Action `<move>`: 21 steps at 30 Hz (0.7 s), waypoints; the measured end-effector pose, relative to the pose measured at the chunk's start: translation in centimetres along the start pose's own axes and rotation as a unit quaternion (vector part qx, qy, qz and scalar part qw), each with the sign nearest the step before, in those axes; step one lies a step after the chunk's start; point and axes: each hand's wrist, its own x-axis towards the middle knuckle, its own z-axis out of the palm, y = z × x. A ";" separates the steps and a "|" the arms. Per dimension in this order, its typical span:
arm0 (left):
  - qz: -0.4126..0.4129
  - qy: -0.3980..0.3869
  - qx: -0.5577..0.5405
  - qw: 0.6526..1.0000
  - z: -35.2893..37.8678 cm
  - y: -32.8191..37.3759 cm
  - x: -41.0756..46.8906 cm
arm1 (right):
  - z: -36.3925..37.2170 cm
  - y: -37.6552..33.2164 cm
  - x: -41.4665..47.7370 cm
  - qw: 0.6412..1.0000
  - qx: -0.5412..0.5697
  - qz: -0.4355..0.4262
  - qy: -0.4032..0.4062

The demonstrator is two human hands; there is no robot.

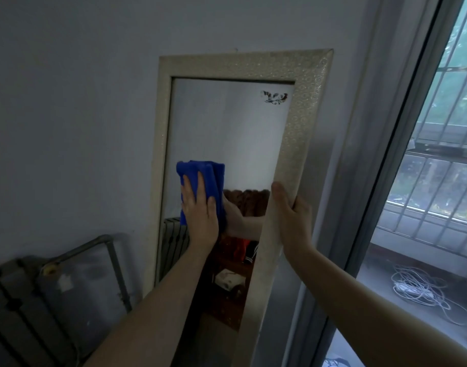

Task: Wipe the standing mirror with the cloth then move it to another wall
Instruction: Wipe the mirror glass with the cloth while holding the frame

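A tall standing mirror (pixel 298 123) with a pale textured frame leans against the grey wall beside a window. A small flower decal sits near the glass's top right corner. My left hand (pixel 200 210) presses a folded blue cloth (pixel 200 170) flat against the left half of the glass at mid height. On the frame's right edge, my right hand (pixel 293 215) grips with the thumb on the front and the fingers wrapped behind. The glass reflects my hand, the cloth and some furniture.
A dark radiator (pixel 18 308) with a pipe (pixel 105 242) stands low on the left against the wall. A window frame (pixel 380 181) runs just right of the mirror, with bars outside. A coil of white cable (pixel 423 290) lies on the floor beyond the glass.
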 end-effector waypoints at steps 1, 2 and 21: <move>-0.011 -0.004 0.004 1.000 0.2 -0.2 -0.9 | 0.0 0.2 -0.2 1.000 0.002 0.001 0.003; -0.015 -0.009 0.011 1.000 0.3 -0.1 -2.0 | 0.1 0.2 -0.4 1.000 0.005 0.002 0.005; 0.145 -0.012 0.038 0.989 1.2 2.9 -0.3 | 0.2 1.8 -1.3 1.000 0.004 0.000 -0.014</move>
